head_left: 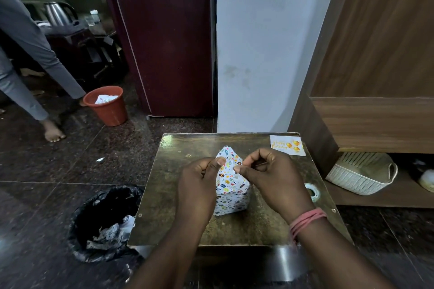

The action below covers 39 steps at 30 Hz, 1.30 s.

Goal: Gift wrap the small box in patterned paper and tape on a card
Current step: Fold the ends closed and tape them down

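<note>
One box [231, 191], wrapped in patterned paper, stands mid-tabletop [169, 195], its left side hidden behind the left hand [199, 185]. Both hands have fingers curled, pinching the paper's raised top flap; the right hand [270, 176] may also hold a thin strip, too faint to tell. One card [287, 145] lies at the far right corner, its lettering barely legible. One tape roll [312, 191] peeks from behind the right wrist. Two bins sit on the floor, left: black [103, 223] near, orange [106, 105] far.

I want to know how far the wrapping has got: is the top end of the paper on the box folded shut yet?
Not yet. The paper stands in a peak above the box.
</note>
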### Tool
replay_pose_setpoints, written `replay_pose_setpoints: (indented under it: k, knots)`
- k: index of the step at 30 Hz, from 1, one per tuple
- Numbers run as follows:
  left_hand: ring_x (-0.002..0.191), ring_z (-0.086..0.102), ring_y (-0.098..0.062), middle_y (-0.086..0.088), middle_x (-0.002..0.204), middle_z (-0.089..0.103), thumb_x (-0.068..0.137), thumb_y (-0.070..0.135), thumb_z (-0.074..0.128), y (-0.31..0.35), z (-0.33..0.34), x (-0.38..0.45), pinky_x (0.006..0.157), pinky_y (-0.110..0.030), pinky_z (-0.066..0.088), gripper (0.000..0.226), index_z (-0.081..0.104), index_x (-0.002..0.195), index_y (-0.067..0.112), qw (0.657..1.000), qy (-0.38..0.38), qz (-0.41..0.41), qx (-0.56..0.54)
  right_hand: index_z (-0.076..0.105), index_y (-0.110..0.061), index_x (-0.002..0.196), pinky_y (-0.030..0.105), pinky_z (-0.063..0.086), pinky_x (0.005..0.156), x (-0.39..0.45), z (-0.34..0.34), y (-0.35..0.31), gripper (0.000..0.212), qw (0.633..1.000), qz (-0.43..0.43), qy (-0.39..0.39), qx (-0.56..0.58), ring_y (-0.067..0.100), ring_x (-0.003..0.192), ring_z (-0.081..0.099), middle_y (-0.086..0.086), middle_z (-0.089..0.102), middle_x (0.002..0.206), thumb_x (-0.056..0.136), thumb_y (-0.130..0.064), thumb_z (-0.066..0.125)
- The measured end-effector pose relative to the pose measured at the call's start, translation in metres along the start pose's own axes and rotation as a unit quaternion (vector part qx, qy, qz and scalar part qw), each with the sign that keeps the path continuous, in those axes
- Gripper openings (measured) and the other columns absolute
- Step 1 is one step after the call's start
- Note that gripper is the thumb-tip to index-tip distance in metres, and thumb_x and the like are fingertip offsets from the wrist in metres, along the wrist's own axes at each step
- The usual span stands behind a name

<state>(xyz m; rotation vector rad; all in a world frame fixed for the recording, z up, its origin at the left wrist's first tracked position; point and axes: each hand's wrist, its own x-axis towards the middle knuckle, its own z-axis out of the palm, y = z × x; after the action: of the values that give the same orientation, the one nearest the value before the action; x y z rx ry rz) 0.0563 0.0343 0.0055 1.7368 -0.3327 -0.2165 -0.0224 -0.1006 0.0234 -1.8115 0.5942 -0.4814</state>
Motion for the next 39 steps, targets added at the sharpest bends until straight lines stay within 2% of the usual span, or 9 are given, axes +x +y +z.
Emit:
replay_pose_setpoints:
  k: [4,6,9,15,22,27,32,35,39]
  knots:
    - [0.071,0.066,-0.021,-0.018,0.081,0.074,0.094,0.047,0.069,0.003,0.0,0.005,0.061,-0.036,0.051,0.031,0.075,0.089,0.017,0.997,-0.051,-0.045,-0.044,0.067,-0.022,0.082,0.02,0.05,0.061,-0.001,0.002,0.003,0.02,0.999,-0.027,0.012,-0.043,0.004,0.063,0.06,-0.004,0.068,0.074,0.077,-0.023,0.087]
    - [0.067,0.067,-0.005,0.005,0.078,0.076,0.094,0.028,0.074,0.011,0.0,0.009,0.059,-0.02,0.05,0.007,0.075,0.095,0.021,0.998,-0.051,-0.017,-0.044,0.07,-0.024,0.084,0.02,0.05,0.064,-0.002,0.001,0.003,0.017,0.999,-0.031,0.013,-0.033,0.003,0.066,0.063,-0.005,0.069,0.077,0.078,-0.022,0.086]
    - [0.07,0.062,0.009,0.019,0.086,0.071,0.087,0.025,0.082,0.021,-0.003,0.012,0.059,-0.006,0.043,0.016,0.073,0.098,0.031,0.998,-0.042,0.053,0.016,0.066,-0.022,0.082,0.015,0.048,0.061,-0.005,0.001,0.003,0.019,0.997,-0.054,0.034,-0.048,0.001,0.065,0.065,-0.007,0.069,0.074,0.08,-0.02,0.085]
    - [0.058,0.063,-0.01,0.0,0.075,0.074,0.087,0.007,0.069,0.028,-0.005,0.013,0.055,-0.026,0.049,0.019,0.074,0.084,0.024,0.997,-0.068,0.023,0.009,0.073,-0.023,0.076,0.022,0.052,0.065,-0.007,0.003,0.004,0.01,0.994,-0.071,0.039,-0.072,0.0,0.068,0.067,-0.014,0.073,0.072,0.085,-0.023,0.08]
    - [0.057,0.058,-0.006,0.008,0.065,0.069,0.092,0.007,0.061,0.029,-0.005,0.014,0.056,-0.023,0.045,0.021,0.074,0.082,0.02,0.999,-0.034,0.007,-0.022,0.078,-0.024,0.088,0.02,0.054,0.076,-0.007,0.001,0.006,0.008,0.996,-0.075,-0.003,-0.038,0.0,0.082,0.069,-0.015,0.074,0.085,0.085,-0.017,0.08]
    - [0.065,0.068,-0.02,-0.005,0.076,0.076,0.087,0.009,0.066,0.025,-0.007,0.019,0.064,-0.039,0.056,0.015,0.076,0.087,0.021,0.998,-0.059,-0.013,-0.027,0.08,-0.035,0.097,0.016,0.045,0.085,-0.007,0.001,0.009,0.019,0.992,-0.098,-0.042,-0.066,0.0,0.094,0.059,-0.021,0.057,0.091,0.092,-0.018,0.073]
    - [0.056,0.057,-0.013,-0.008,0.075,0.074,0.088,0.004,0.065,0.024,0.001,0.013,0.056,-0.027,0.045,0.019,0.075,0.086,0.02,0.998,-0.039,-0.013,-0.038,0.078,-0.032,0.091,0.009,0.04,0.083,-0.008,-0.002,0.003,0.03,0.985,-0.113,-0.093,-0.09,0.0,0.094,0.053,-0.008,0.05,0.096,0.096,-0.005,0.065]
    - [0.066,0.064,-0.025,-0.017,0.083,0.075,0.089,0.001,0.064,0.024,0.001,0.015,0.064,-0.039,0.053,0.017,0.075,0.088,0.015,0.995,-0.031,-0.036,-0.09,0.074,-0.029,0.09,0.022,0.051,0.086,-0.008,-0.001,0.006,0.02,0.985,-0.135,-0.071,-0.075,0.005,0.095,0.06,-0.01,0.058,0.097,0.092,-0.009,0.071]
    - [0.063,0.063,-0.024,-0.016,0.078,0.072,0.093,-0.002,0.062,0.027,0.0,0.015,0.056,-0.031,0.052,0.014,0.072,0.091,0.008,0.988,-0.019,-0.063,-0.142,0.073,-0.025,0.105,0.032,0.059,0.083,-0.008,-0.002,0.005,0.023,0.996,-0.081,-0.025,-0.026,0.003,0.087,0.068,-0.011,0.069,0.096,0.084,-0.02,0.081]
